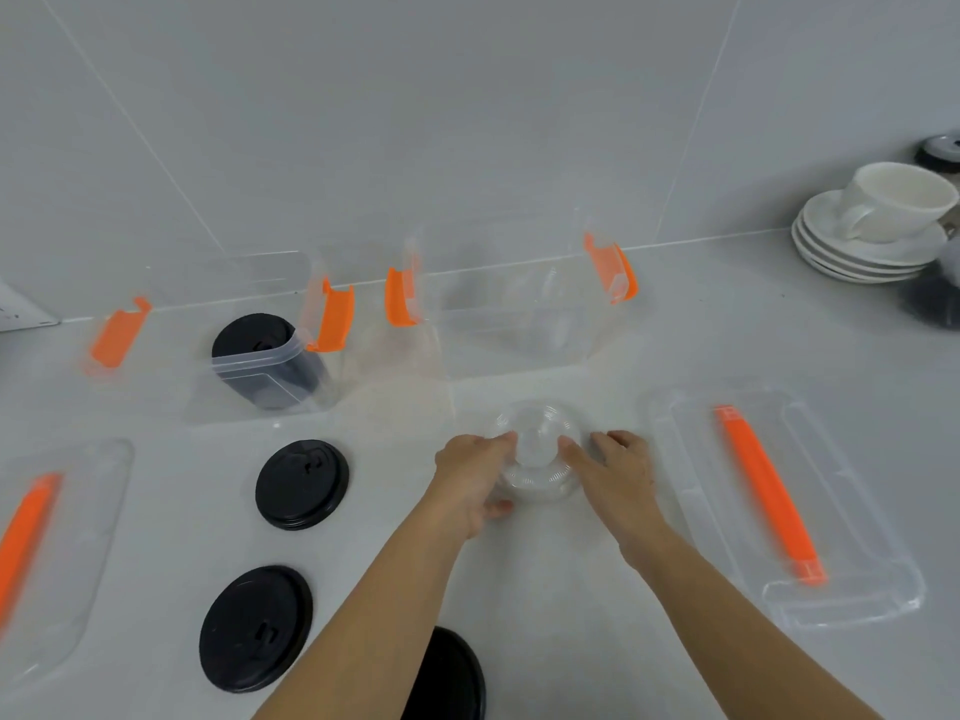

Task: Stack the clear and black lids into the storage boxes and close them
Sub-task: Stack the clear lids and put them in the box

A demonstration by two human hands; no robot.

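Observation:
A stack of clear domed lids (537,459) sits on the counter in the middle. My left hand (475,478) and my right hand (615,470) grip it from either side. Two open clear storage boxes with orange latches stand at the back. The left box (260,366) holds a stack of black lids (254,337). The right box (524,314) shows some clear lids inside. Three black lid piles lie loose: one (302,484), one (255,628) and one (447,678) under my left forearm.
Two clear box covers with orange handles lie flat, one (784,506) at the right, one (57,543) at the left edge. White saucers with a cup (878,226) stand at the back right. The tiled wall rises right behind the boxes.

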